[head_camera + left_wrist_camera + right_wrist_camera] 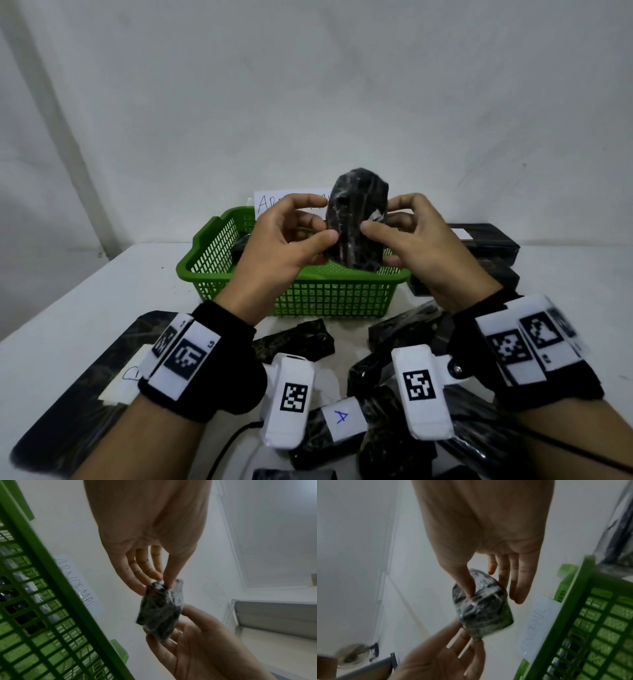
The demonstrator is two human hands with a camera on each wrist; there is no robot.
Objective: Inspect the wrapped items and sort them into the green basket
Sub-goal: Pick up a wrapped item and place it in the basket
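Observation:
I hold a black plastic-wrapped item (356, 219) upright above the green basket (308, 294). My left hand (322, 219) pinches its left edge between thumb and fingers. My right hand (382, 217) grips its right side, thumb on the front. In the left wrist view the left hand (164, 585) pinches the top corner of the item (159, 614) while the right hand (188, 642) cups it from below, with the basket (51, 601) at the left. In the right wrist view the right hand (488, 593) presses its thumb on the item (484, 612), and the left hand (450, 655) supports it.
Several black wrapped items (294, 339) lie on the white table in front of the basket, one with a white label marked A (339, 418). A flat black pack (85, 377) lies at the left, black boxes (486, 243) at the right. A handwritten paper sign (274, 202) stands behind the basket.

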